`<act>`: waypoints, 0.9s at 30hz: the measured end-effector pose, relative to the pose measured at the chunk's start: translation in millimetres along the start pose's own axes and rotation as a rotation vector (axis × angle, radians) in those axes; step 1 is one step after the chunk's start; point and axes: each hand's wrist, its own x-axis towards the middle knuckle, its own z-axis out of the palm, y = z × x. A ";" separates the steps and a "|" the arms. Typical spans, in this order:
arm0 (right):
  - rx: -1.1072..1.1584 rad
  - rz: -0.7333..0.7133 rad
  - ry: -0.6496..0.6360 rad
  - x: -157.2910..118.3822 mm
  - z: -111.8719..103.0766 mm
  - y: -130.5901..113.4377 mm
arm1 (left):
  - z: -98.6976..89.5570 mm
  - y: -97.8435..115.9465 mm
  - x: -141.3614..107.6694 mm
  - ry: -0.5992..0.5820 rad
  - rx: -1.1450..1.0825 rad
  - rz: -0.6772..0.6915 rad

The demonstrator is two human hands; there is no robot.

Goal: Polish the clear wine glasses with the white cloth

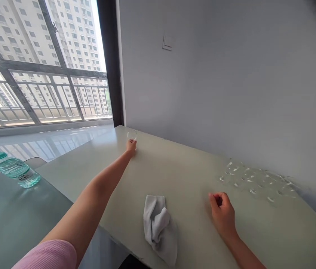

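Note:
My left hand (131, 145) reaches to the far end of the pale table, its fingers closed round a clear wine glass (132, 134). The glass's bowl shows above my fingers; most of its lower part is hidden by the hand. Nearer to me, my right hand (223, 213) hovers over or rests on the table with its fingers curled in, and nothing shows in it. Between my arms lies a crumpled grey cloth (160, 228). To the right of my right hand is a cluster of several clear glass pieces (255, 183), too blurred to tell their exact shape.
A pale glossy table (186, 168) runs along a grey wall (230, 93). On a darker, adjoining tabletop (12, 220) at the left, a green-capped water bottle (17, 170) leans to one side. A wall switch (167, 42) and a large window (42, 67) are behind.

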 end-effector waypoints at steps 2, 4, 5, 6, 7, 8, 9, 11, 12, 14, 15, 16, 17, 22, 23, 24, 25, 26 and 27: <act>0.046 -0.114 -0.129 -20.5 2.7 -28.8 | 2.9 -2.5 -11.5 0.013 0.018 -0.034; 0.049 -0.294 -0.321 -43.9 6.5 -64.2 | 7.3 -2.9 -26.8 -0.001 0.029 -0.052; 0.017 -0.442 -0.391 -55.4 9.5 -81.8 | 10.5 -2.4 -35.5 -0.015 0.031 -0.056; -0.043 -0.591 -0.442 -66.3 13.5 -97.8 | 14.3 -1.7 -44.7 -0.033 0.031 -0.057; -0.130 -0.707 -0.474 -76.3 18.9 -111.6 | 18.8 -1.0 -54.4 -0.053 0.032 -0.054; -0.219 -0.800 -0.481 -85.2 25.6 -122.7 | 23.8 -0.3 -64.6 -0.073 0.032 -0.048; -0.306 -0.862 -0.482 -93.0 33.4 -130.9 | 29.0 0.0 -75.1 -0.094 0.034 -0.038; -0.461 -0.916 -0.488 -104.5 50.5 -139.9 | 39.1 -0.7 -96.9 -0.145 0.041 -0.010; -0.516 -0.925 -0.503 -107.7 58.4 -141.6 | 43.4 -1.8 -107.6 -0.175 0.048 0.009; -0.546 -0.930 -0.543 -107.8 69.9 -141.4 | 49.3 -5.2 -126.9 -0.239 0.070 0.058; -0.511 -0.916 -0.555 -104.1 72.7 -140.2 | 50.7 -7.1 -134.8 -0.269 0.086 0.088; -0.444 -0.885 -0.561 -97.8 73.4 -138.7 | 50.9 -8.7 -141.2 -0.296 0.106 0.120; -0.355 -0.828 -0.559 -88.9 72.0 -136.7 | 50.1 -9.7 -146.1 -0.318 0.129 0.155; 0.202 -0.275 -0.447 -19.2 43.2 -122.1 | 36.5 -3.1 -156.3 -0.348 0.242 0.366; 0.296 -0.174 -0.389 -5.4 35.3 -119.0 | 33.7 -0.2 -157.7 -0.347 0.257 0.407; 0.375 -0.101 -0.324 6.5 27.3 -116.3 | 31.5 2.5 -159.4 -0.350 0.267 0.442; 0.437 -0.060 -0.263 16.3 19.7 -114.3 | 29.9 4.7 -161.3 -0.356 0.278 0.473; 0.485 -0.048 -0.212 23.6 12.7 -113.0 | 29.0 6.4 -163.5 -0.365 0.297 0.500; 0.516 -0.057 -0.167 28.6 6.4 -112.5 | 28.7 7.4 -166.0 -0.377 0.322 0.527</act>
